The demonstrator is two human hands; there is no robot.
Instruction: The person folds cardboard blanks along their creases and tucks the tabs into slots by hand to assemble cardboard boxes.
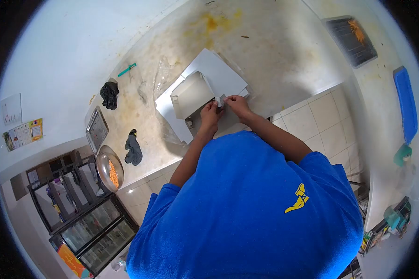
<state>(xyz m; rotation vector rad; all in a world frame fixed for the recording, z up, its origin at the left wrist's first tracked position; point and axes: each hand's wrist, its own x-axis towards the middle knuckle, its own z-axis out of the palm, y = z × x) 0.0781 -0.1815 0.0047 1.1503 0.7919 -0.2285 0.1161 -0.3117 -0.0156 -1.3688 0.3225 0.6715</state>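
Nearest is the blue T-shirt of the person, arms reaching forward over the counter. The left hand and right hand nearly meet, finger and thumb of each pinching a small pale tab, the left at its near-left side, the right at its right edge; whether it joins the cardboard box is unclear.

The grey cardboard box lies left of and slightly beyond the pinch, its raised panel running lower left to upper right; the left hand is nearer to that panel, the right lies farther out to the right. The box rests on white cardboard sheets, the tab above their near part.

Farther left are a dark glove-like cloth, a black plastic bag and a green-handled peeler or knife.
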